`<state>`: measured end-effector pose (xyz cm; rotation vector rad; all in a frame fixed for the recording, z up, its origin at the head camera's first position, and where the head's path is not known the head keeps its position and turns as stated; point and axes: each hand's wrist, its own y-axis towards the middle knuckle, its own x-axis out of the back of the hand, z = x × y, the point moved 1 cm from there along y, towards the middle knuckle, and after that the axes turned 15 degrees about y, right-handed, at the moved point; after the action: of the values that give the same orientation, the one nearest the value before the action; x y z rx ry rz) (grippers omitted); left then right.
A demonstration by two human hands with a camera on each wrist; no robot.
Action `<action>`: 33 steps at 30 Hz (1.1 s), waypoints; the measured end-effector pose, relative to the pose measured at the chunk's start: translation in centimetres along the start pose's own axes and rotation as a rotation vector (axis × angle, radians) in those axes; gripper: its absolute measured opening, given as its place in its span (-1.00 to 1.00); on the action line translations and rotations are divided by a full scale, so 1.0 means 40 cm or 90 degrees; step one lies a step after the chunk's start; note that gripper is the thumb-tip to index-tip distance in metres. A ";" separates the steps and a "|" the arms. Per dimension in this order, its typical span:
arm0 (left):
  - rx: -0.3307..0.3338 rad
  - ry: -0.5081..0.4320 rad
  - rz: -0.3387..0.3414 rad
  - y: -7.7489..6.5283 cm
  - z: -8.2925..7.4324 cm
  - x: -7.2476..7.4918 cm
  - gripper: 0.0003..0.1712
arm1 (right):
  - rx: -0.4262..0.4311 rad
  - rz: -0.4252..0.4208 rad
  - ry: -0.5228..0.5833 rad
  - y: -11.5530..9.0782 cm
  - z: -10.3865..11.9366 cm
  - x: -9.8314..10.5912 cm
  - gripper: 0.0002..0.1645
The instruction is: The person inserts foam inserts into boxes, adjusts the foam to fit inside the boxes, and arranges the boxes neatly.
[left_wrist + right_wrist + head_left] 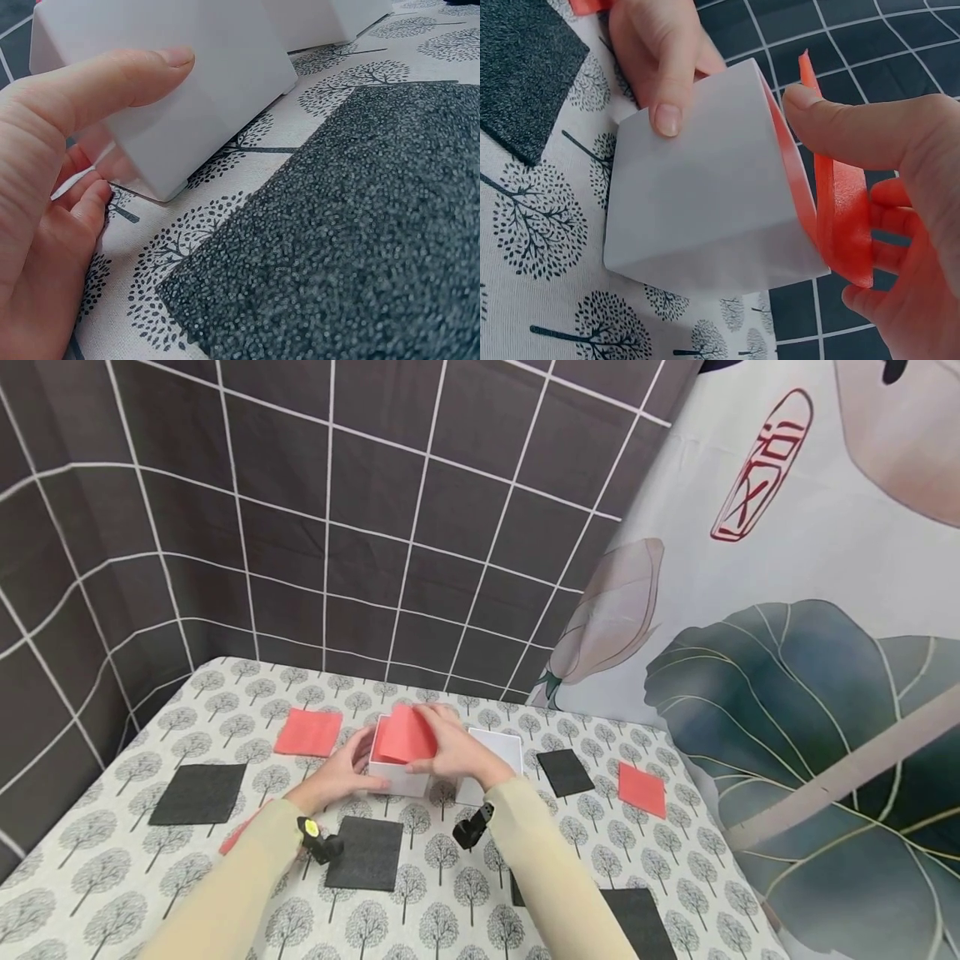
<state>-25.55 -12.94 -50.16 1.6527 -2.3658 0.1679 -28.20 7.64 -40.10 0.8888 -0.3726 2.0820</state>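
A white box stands on the tree-print cloth, its opening facing up. My left hand grips it at the left corner, the thumb flat on the front wall and the other fingers round the side. Over the opening, my right hand holds a folded red felt-like sheet between thumb and fingers. The sheet's lower edge is right at the box rim. More red shows inside the box along its wall in the right wrist view.
A shallow white lid lies right of the box, partly behind the right wrist. Black squares and red squares are spread around. A dark grid-patterned curtain hangs behind the table.
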 end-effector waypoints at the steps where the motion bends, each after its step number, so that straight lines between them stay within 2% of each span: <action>1: 0.001 -0.001 -0.002 0.000 0.000 0.000 0.30 | -0.002 0.003 -0.003 0.004 -0.001 -0.002 0.23; 8: -0.008 -0.003 0.002 -0.002 -0.001 -0.003 0.29 | -0.024 0.039 -0.033 0.024 0.005 -0.010 0.19; 16: 0.006 0.003 -0.001 0.000 0.003 0.000 0.31 | -0.023 0.061 -0.023 0.038 0.002 -0.012 0.14; 25: -0.006 0.001 0.004 -0.002 0.004 -0.002 0.31 | -0.025 0.058 -0.033 0.039 -0.008 -0.023 0.07; 33: -0.002 -0.004 -0.007 0.000 0.003 -0.001 0.29 | 0.002 0.028 -0.019 0.046 -0.028 -0.043 -0.18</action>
<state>-25.55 -12.93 -50.29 1.6670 -2.3599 0.1565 -29.43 6.11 -42.03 0.9211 -0.4084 2.1128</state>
